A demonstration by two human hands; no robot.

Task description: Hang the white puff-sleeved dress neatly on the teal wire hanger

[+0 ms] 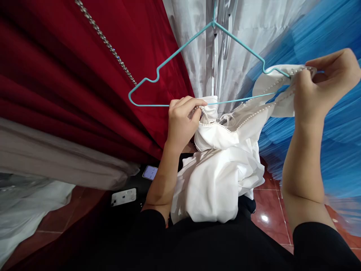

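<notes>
A white dress (217,180) with pearl beading along its neckline lies gathered over my lap. Its upper part reaches up to a light blue wire hanger (186,43). My left hand (183,118) is closed on the beaded edge, right at the hanger's bottom bar. On the other side, my right hand (324,82) pinches the beaded sleeve (282,107), which is looped around the hanger's right end. The hanger's left end sticks out bare past my left hand. My right fingertips are partly hidden behind the hand and fabric.
Red drapery (113,86) with a beaded strand (105,41) hangs at left, blue tulle (332,154) at right, pale grey fabric (187,37) ahead. A white phone (124,197) and another phone with a lit screen (150,172) lie low at left. Red tiles (270,207) cover the floor.
</notes>
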